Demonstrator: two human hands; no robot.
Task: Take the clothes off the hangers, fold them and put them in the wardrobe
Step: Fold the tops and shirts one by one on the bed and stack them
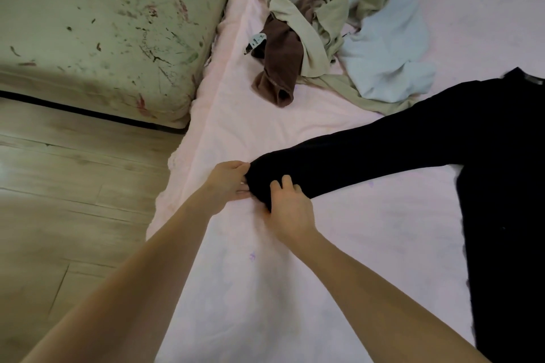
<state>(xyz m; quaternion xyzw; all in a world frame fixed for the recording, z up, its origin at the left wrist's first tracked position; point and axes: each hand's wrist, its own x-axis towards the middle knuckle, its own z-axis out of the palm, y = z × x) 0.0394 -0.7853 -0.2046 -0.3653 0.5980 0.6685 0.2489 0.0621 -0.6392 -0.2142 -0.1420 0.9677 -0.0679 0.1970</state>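
On the pale pink bed sheet (265,132) we spread a black long-sleeved garment (498,156); its sleeve runs left from the body to our hands. Our left hand (228,183) pinches the cuff end, and our right hand (290,206) grips it just beside.

1 black top (442,138), 1 brown garment (280,53), 2 hands (227,183) (290,209), 1 clothes pile (348,9)

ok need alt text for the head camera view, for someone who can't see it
Both hands, left hand and right hand, grip the cuff end of a black garment spread on a pink bed sheet. Behind it lies a heap of beige, brown and pale blue clothes; wooden floor at left.
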